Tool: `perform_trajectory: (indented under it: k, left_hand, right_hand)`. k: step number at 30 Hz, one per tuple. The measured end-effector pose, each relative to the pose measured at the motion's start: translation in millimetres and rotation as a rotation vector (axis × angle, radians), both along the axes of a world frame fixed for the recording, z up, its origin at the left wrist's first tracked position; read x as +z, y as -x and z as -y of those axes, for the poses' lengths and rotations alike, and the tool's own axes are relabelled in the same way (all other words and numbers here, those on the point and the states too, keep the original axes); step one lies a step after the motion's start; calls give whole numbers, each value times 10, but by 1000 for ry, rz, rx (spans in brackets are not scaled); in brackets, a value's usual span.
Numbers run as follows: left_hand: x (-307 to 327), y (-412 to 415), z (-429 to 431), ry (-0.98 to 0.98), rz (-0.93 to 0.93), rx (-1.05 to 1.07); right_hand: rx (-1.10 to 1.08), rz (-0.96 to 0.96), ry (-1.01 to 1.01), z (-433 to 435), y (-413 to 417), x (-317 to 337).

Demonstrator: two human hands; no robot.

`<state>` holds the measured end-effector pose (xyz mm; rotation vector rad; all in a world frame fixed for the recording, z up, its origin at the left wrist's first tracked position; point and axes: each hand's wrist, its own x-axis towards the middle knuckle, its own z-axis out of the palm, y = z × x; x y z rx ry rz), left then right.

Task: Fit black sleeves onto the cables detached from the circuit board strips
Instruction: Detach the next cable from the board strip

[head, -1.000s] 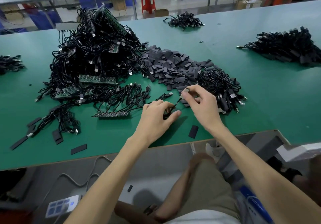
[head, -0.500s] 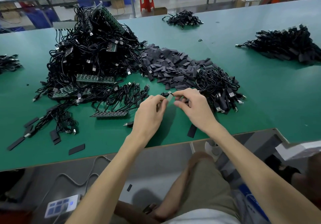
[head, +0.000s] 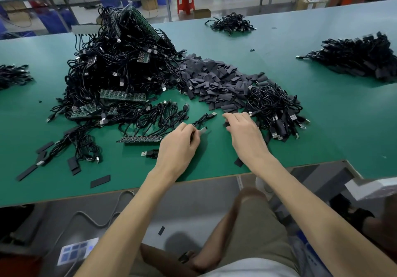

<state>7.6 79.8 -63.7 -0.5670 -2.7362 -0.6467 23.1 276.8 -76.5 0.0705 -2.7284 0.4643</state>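
**Station check: left hand on a cable, right hand at the sleeve pile**

Near edge: one flat black rectangular sleeve [head: 100,181] lies loose on the green counter [head: 322,126]. A second loose sleeve [head: 238,161] lies just beside the right wrist.

The left hand [head: 180,145] has its grip clenched round a thin black cable [head: 202,119]. A silver USB plug [head: 203,130] sticks out past the fingertips.

The right hand [head: 245,134] is palm down, well apart from the left, with its fingers curled down at the near edge of the sleeve pile. A dark piece shows under the thumb. Whether the grip has hold of a sleeve cannot be told.

Left of the left hand, a dark circuit board strip [head: 139,139] lies flat on the counter. A short loose cable with a USB end [head: 150,153] lies just in front of it.

Beyond the hands, a broad pile of black sleeves [head: 214,83] spreads across the middle of the counter. A tangle of black cables [head: 272,107] touches its right side. Behind and to the left stands a tall heap of black cables and green board strips [head: 120,66], its right flank meeting the sleeve pile.

Far side: smaller cable piles lie at the left edge [head: 12,75], at the back [head: 232,24] and at the far right [head: 361,55], each well apart from the others.
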Motion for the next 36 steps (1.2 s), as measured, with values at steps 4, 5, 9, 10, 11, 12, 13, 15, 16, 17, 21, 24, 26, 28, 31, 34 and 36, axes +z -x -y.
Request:
perform_trajectory:
  k: [4, 5, 9, 10, 11, 12, 13, 15, 16, 17, 21, 24, 26, 28, 31, 34, 36]
  left_hand:
    - [12, -18, -9, 45, -8, -49]
    - [15, -16, -10, 53, -4, -58]
    - [14, -24, -6, 62, -1, -88]
    - [12, -28, -5, 63, -2, -93]
    - [9, -30, -8, 64, -5, -99]
    - [7, -32, -10, 66, -10, -103]
    - [4, -32, -12, 67, -13, -107]
    - [-1, -29, -8, 64, -17, -115]
    - [-5, -27, -8, 64, -21, -120]
    - [-11, -28, -6, 68, -26, -125]
    - [-24, -37, -15, 87, -29, -139]
    - [-22, -40, -12, 98, -17, -149]
    - [-19, -33, -11, 95, -6, -148]
    - [-22, -27, -12, 81, 6, -143]
    - [-47, -8, 0, 70, 3, -126]
    - [-75, 17, 14, 66, -2, -96]
    - [-81, 25, 7, 67, -4, -85]
  right_hand:
    - [41, -23, 88, 15, -26, 30]
    - [54, -52, 112, 17, -29, 36]
    - [97, -203, 185, 8, -68, 56]
    - [102, -227, 196, 4, -78, 60]
    - [106, -243, 211, 1, -89, 67]
    - [110, -255, 218, -1, -95, 74]
    - [108, -270, 207, -3, -97, 80]
    - [93, -312, 152, -5, -94, 96]
    - [87, -341, 125, -7, -99, 106]
    - [82, -368, 106, -5, -107, 113]
    - [110, -413, 127, 3, -140, 132]
    - [182, -372, 217, 11, -141, 131]
    - [251, -305, 273, 21, -144, 128]
    - [310, -229, 319, 28, -152, 126]
    - [324, -167, 297, 32, -156, 136]
    - [326, -115, 244, 38, -158, 146]
    - [330, -86, 211, 35, -159, 150]
